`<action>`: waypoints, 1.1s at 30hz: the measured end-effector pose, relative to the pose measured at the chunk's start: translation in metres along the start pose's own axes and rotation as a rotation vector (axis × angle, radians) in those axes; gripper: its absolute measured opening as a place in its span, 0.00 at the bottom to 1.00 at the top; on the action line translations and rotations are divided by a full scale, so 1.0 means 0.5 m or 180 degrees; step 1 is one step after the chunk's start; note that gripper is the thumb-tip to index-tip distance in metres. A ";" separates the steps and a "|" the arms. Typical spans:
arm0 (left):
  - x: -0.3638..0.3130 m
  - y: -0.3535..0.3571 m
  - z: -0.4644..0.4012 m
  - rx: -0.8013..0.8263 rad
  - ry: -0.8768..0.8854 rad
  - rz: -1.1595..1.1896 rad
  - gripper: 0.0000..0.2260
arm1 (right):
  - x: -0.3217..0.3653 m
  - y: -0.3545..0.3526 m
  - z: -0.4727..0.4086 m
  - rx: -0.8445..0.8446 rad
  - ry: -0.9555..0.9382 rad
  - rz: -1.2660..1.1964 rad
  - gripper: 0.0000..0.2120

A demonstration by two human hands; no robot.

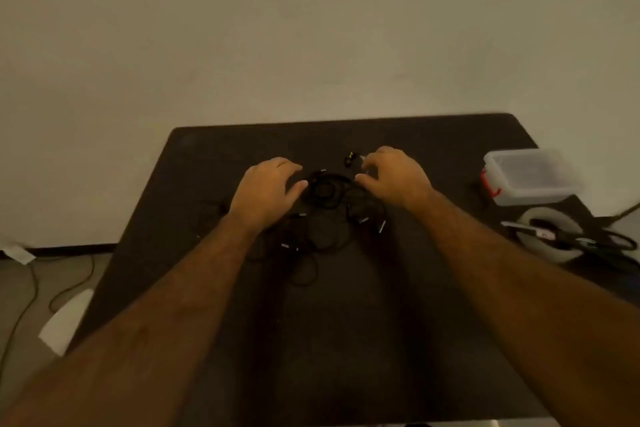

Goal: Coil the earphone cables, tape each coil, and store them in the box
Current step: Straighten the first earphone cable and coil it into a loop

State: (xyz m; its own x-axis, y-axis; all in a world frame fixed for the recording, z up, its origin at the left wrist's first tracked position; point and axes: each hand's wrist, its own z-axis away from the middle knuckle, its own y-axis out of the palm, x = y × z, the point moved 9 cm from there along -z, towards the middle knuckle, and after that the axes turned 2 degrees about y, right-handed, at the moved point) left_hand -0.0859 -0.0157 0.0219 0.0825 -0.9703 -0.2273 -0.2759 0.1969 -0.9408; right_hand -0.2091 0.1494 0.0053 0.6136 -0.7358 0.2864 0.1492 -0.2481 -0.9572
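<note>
Head view: seen from above, both forearms stretched over a dark bench (433, 156). Left hand (266, 189) poised over the near-left edge of a tangle of black earphone cables (325, 215), fingers loosely curled, thumb out toward a small coil (325, 192); nothing plainly held, though whether the fingertips touched cable could not be told. Right hand (394, 175) set at the coil's right edge, fingers bent, seemingly pinching something thin and pale near the thumb; too blurred to be sure. Cables spread loose across the bench middle, small pale plugs scattered through them, one pair of earbuds (349, 158) lying just beyond the coil.

Judged as early in the task: sorting or starting the first coil, nothing yet taped or stored. Clear plastic box (530, 180) with red latches stood well apart at the right edge, lid on as far as could be told. White tape roll (550, 236) nearer, with scissors (588, 241) laid across it.

Next move likely called for freeing one cable from the tangle, winding it tight, then reaching right for tape.

No brand, label or writing legible anywhere; only a small reddish tag on the tape roll, unreadable.
</note>
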 end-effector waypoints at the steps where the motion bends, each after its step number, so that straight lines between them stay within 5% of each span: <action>1: -0.002 0.022 0.010 -0.0062 0.0071 -0.0010 0.16 | -0.007 0.018 0.007 -0.0121 0.0010 0.0007 0.13; 14: -0.050 0.084 0.089 -0.0626 0.0269 0.0105 0.11 | -0.017 0.052 0.122 -0.1033 0.0023 -0.0256 0.09; 27: 0.029 0.040 0.320 -0.0619 -0.0945 0.0740 0.12 | 0.036 0.115 0.311 -0.0587 0.0299 -0.1128 0.06; 33: 0.049 0.076 0.334 -0.0482 -0.1001 0.0793 0.13 | 0.096 0.179 0.303 -0.0287 0.0192 -0.0977 0.09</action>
State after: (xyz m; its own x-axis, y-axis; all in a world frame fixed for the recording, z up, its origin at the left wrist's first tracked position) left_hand 0.0656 -0.0083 -0.0612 0.2771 -0.8011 -0.5305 -0.4598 0.3742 -0.8053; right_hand -0.0487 0.1875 -0.0730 0.5031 -0.6534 0.5657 0.2493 -0.5170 -0.8189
